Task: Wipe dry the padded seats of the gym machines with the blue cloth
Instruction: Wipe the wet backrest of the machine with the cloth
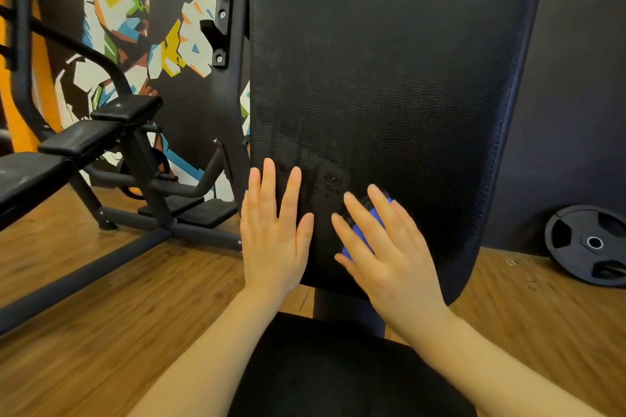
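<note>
1. against the lower part of the tall black back pad, both bare hands lie flat, backs toward the camera.
2. the left hand has its fingers straight and slightly spread, pressed on the pad near its left edge; it holds nothing.
3. the right hand also has straight, spread fingers, angled up and to the left, pressing the blue cloth onto the pad.
4. only strips of the cloth show between those fingers; the rest is hidden under the palm.
5. a few small droplets sit on the pad just above and between the two hands.
6. below the hands, a black seat pad fills the bottom middle of the view, with both forearms reaching over it.
7. to the left stands another machine with smaller black pads on a dark frame, in front of a wall with a colourful mural.
8. on the right, a black weight plate leans against the dark wall, resting on the wooden floor.
</note>
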A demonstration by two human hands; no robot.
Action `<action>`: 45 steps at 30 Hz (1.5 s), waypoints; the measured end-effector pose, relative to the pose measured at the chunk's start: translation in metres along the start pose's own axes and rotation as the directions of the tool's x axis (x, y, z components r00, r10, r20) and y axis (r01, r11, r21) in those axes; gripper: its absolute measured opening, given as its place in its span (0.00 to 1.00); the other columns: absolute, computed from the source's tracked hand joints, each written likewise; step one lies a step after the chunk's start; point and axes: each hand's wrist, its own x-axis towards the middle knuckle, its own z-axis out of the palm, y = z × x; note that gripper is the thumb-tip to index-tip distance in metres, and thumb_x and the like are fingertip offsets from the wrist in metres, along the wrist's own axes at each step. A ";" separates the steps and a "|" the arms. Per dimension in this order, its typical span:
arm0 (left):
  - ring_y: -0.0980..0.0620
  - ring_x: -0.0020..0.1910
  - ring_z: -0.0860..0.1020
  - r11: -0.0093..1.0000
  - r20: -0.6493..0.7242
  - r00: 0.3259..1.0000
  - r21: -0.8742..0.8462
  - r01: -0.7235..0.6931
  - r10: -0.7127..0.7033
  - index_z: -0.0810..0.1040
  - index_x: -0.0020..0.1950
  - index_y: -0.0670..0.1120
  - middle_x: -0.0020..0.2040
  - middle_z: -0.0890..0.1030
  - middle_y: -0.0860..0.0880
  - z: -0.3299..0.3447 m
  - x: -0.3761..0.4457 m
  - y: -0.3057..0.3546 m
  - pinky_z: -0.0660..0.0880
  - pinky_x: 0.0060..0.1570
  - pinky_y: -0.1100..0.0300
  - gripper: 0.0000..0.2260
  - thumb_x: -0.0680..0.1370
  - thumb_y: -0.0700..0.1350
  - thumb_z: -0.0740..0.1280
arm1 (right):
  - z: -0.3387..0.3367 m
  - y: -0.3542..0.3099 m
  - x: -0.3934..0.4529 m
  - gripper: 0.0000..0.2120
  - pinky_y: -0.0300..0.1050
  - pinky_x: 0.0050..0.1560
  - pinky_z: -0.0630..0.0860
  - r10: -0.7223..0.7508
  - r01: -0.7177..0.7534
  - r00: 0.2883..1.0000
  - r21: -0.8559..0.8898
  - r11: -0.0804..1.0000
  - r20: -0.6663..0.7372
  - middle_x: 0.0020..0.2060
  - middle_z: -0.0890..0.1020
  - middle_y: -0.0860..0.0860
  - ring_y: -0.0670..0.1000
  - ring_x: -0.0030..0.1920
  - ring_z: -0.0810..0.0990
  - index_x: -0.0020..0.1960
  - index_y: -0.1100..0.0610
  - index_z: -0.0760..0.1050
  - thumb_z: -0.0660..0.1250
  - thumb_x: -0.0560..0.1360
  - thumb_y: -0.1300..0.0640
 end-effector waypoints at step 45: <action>0.42 0.79 0.49 1.000 -0.001 1.000 0.005 -0.011 0.011 0.53 0.79 0.50 0.80 0.52 0.42 0.000 0.001 0.001 0.60 0.72 0.40 0.25 0.82 0.52 0.51 | -0.029 0.058 -0.020 0.20 0.58 0.76 0.56 -0.059 0.065 0.996 0.079 0.995 -0.068 0.72 0.67 0.60 0.64 0.73 0.63 0.72 0.59 0.66 0.58 0.83 0.50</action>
